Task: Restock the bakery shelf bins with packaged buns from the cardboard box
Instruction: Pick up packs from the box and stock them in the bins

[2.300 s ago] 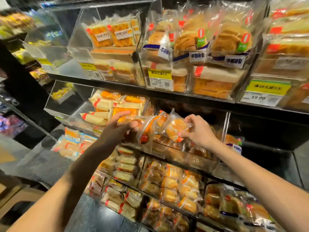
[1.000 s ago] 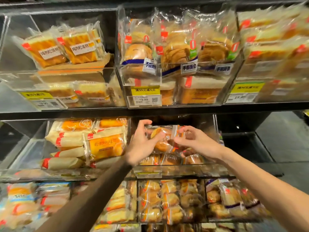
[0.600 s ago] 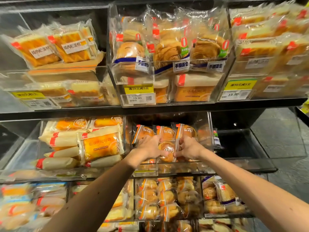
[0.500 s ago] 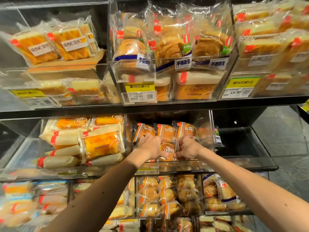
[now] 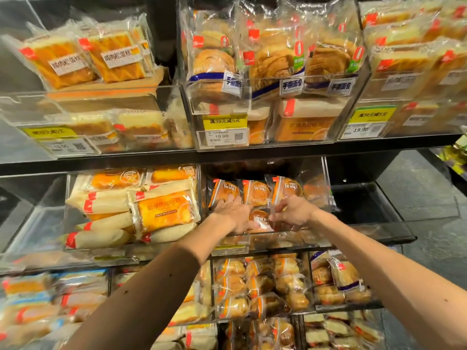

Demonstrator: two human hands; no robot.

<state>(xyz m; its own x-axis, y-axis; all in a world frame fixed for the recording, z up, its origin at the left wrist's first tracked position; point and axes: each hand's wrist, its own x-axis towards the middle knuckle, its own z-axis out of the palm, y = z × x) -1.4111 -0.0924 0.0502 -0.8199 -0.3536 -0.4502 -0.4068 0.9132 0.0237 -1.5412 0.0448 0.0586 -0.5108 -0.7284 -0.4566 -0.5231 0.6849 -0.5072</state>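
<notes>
Shelf bin (image 5: 290, 240) lip, fingers (image 5: 275, 218) on packet (image 5: 260, 216)

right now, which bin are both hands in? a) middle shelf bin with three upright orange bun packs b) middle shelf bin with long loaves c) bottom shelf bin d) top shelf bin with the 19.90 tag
A: the left hand and right hand both reach into the middle-shelf bin, in front of its three upright bun packs, the right pinching a lower bun pack.
</notes>
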